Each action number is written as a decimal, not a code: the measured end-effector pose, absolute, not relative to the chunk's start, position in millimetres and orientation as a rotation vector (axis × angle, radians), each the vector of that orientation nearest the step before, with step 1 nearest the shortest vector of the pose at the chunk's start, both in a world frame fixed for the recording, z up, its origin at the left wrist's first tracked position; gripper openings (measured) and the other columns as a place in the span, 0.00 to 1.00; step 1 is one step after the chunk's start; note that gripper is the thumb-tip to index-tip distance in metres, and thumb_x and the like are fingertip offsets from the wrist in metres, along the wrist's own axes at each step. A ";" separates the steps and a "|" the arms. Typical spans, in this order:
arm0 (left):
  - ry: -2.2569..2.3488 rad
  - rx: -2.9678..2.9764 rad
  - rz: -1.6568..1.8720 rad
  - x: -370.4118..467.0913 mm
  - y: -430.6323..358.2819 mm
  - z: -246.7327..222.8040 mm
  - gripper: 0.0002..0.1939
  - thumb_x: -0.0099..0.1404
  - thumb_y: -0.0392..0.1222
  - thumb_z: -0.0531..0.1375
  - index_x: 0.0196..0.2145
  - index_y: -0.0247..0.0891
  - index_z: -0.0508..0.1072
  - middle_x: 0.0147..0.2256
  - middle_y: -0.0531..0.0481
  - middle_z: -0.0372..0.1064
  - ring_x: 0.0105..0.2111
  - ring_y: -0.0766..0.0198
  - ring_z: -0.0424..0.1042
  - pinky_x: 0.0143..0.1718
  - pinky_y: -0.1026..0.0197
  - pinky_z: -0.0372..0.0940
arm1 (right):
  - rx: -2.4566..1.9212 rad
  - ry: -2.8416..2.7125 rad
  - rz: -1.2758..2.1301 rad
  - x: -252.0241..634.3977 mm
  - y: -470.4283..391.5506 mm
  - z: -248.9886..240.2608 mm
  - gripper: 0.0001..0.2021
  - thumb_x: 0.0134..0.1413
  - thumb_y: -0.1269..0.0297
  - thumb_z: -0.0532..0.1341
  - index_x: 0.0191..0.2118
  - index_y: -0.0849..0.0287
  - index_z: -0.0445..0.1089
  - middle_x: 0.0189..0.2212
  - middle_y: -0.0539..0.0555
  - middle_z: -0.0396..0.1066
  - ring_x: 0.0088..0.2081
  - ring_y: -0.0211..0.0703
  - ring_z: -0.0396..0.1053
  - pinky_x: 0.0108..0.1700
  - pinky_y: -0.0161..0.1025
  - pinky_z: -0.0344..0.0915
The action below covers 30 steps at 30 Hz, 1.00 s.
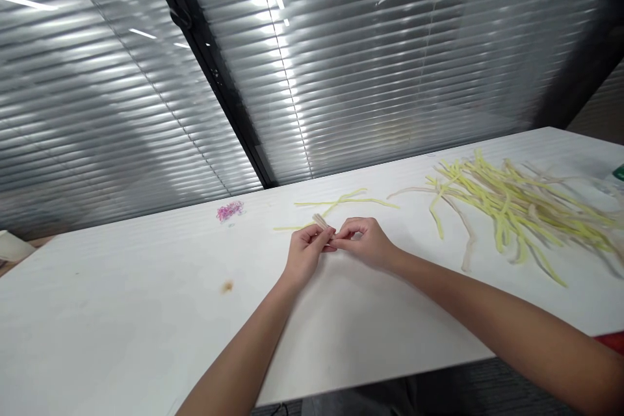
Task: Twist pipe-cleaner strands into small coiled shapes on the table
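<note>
Near the front middle of the white table (146, 312), my left hand (308, 248) is closed around a short bundle of beige pipe cleaners (319, 220), whose ends stick up above the fingers. My right hand (363, 240) meets it from the right, thumb and forefinger pinched at the lower part of the same bundle. What lies between the fingertips is mostly hidden. Just beyond the hands, a few loose yellow pipe cleaners (377, 201) lie crossed on the tabletop.
At the right spreads a large loose pile of yellow and beige pipe cleaners (507, 201). A small heap of pink and purple bits (229, 210) sits left of the hands, and a brown stain (227, 286) marks the table. Glass with blinds (370, 65) rises behind its far edge.
</note>
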<state>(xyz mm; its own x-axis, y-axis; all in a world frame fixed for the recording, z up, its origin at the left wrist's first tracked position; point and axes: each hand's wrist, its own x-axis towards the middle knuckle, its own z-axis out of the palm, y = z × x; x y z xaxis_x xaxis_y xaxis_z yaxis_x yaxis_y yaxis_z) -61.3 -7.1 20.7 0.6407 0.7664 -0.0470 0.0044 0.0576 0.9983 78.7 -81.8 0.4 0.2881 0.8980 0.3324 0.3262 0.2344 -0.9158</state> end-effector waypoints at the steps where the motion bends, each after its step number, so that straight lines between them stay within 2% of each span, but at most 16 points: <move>1: 0.706 1.379 0.667 -61.3 -6.3 21.1 0.16 0.53 0.50 0.65 0.28 0.31 0.75 0.29 0.45 0.72 0.31 0.63 0.72 0.37 0.61 0.69 | -1.307 -1.263 0.574 78.2 -81.6 0.4 0.05 0.44 0.64 0.66 0.24 0.60 0.74 0.25 0.52 0.71 0.29 0.37 0.65 0.33 0.36 0.61; 5: 0.717 1.282 0.711 -61.5 -4.3 24.1 0.16 0.53 0.50 0.66 0.31 0.32 0.76 0.31 0.45 0.72 0.32 0.64 0.71 0.33 0.63 0.68 | -1.302 -1.124 0.586 79.1 -80.9 -1.4 0.14 0.43 0.56 0.68 0.35 0.59 0.74 0.27 0.52 0.71 0.29 0.37 0.65 0.32 0.35 0.63; 7: 0.710 1.274 0.725 -61.5 -3.7 24.8 0.15 0.52 0.50 0.66 0.29 0.33 0.76 0.32 0.45 0.72 0.32 0.65 0.70 0.31 0.64 0.67 | -1.351 -1.124 0.606 80.6 -81.4 -1.8 0.17 0.44 0.52 0.67 0.37 0.59 0.73 0.29 0.52 0.71 0.28 0.36 0.64 0.30 0.34 0.62; 11: 0.677 1.279 0.737 -61.5 -2.4 21.0 0.15 0.53 0.50 0.66 0.25 0.33 0.75 0.35 0.45 0.71 0.30 0.67 0.68 0.30 0.66 0.64 | -1.360 -1.386 0.510 81.5 -83.3 -1.4 0.14 0.56 0.53 0.59 0.34 0.58 0.75 0.31 0.53 0.72 0.31 0.38 0.66 0.34 0.36 0.61; 14: 0.655 1.287 0.738 -61.7 -2.4 17.1 0.13 0.54 0.49 0.65 0.27 0.34 0.75 0.30 0.48 0.70 0.27 0.70 0.65 0.30 0.66 0.61 | -1.334 -1.523 0.417 79.4 -84.9 -1.8 0.14 0.61 0.57 0.54 0.33 0.58 0.74 0.29 0.52 0.71 0.32 0.37 0.66 0.37 0.36 0.60; 18: 0.655 1.314 0.739 -61.4 -4.7 17.2 0.13 0.55 0.49 0.65 0.30 0.34 0.76 0.24 0.52 0.65 0.24 0.73 0.61 0.30 0.67 0.58 | -1.323 -1.508 0.447 76.4 -86.7 -1.5 0.12 0.61 0.60 0.55 0.32 0.58 0.73 0.29 0.51 0.71 0.31 0.36 0.66 0.36 0.34 0.60; 24: 0.648 1.343 0.753 -60.4 -5.5 17.4 0.14 0.55 0.50 0.64 0.29 0.34 0.76 0.26 0.51 0.65 0.25 0.72 0.59 0.30 0.66 0.57 | -1.317 -1.490 0.429 75.5 -87.9 1.2 0.12 0.60 0.63 0.55 0.30 0.59 0.72 0.26 0.51 0.69 0.30 0.36 0.65 0.35 0.34 0.59; 30: 0.609 1.360 0.686 -60.0 -3.5 10.8 0.15 0.58 0.50 0.62 0.30 0.33 0.73 0.27 0.50 0.65 0.28 0.70 0.60 0.33 0.65 0.57 | -1.369 -1.644 0.244 76.3 -87.7 1.3 0.14 0.60 0.65 0.53 0.24 0.61 0.68 0.20 0.49 0.63 0.24 0.33 0.58 0.35 0.36 0.56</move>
